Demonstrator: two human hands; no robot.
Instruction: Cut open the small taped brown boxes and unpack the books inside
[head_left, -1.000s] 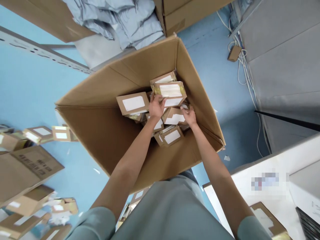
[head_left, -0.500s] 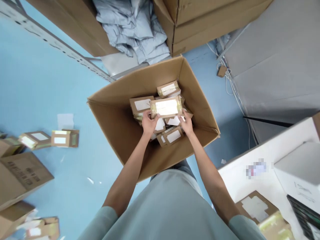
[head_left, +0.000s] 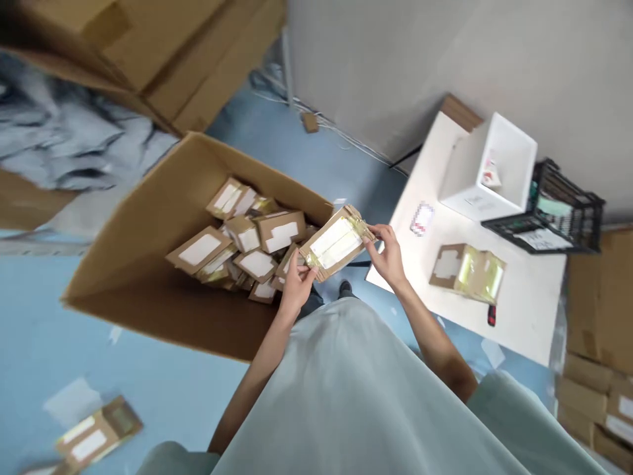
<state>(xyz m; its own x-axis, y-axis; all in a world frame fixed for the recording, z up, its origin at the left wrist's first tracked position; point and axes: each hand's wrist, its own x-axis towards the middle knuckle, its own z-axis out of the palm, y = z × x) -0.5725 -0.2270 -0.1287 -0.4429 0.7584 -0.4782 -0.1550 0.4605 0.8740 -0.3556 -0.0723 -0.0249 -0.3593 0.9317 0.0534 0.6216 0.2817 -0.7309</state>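
Note:
Between my two hands is a small cardboard box (head_left: 336, 243) with white labels and yellowish tape, tilted in the air. My left hand (head_left: 297, 287) pinches its lower left end, while my right hand (head_left: 388, 256) grips the right end. Just left of it stands a large open carton (head_left: 148, 264), and the held box hangs over the carton's right rim. Several similar small labelled boxes (head_left: 257, 264) lie heaped inside the carton. Their labels are too blurred to read.
At the right, a white table (head_left: 519, 316) carries a taped cardboard package (head_left: 467, 272), a white bin (head_left: 489, 171), a black crate (head_left: 568, 204) and a small red and black object (head_left: 491, 315). Grey bags (head_left: 74, 132) lie upper left. Another small box (head_left: 99, 432) sits on the blue floor.
The small box has come up out of the carton and over its right rim, in both hands. My view has turned right, bringing more of the white table into sight.

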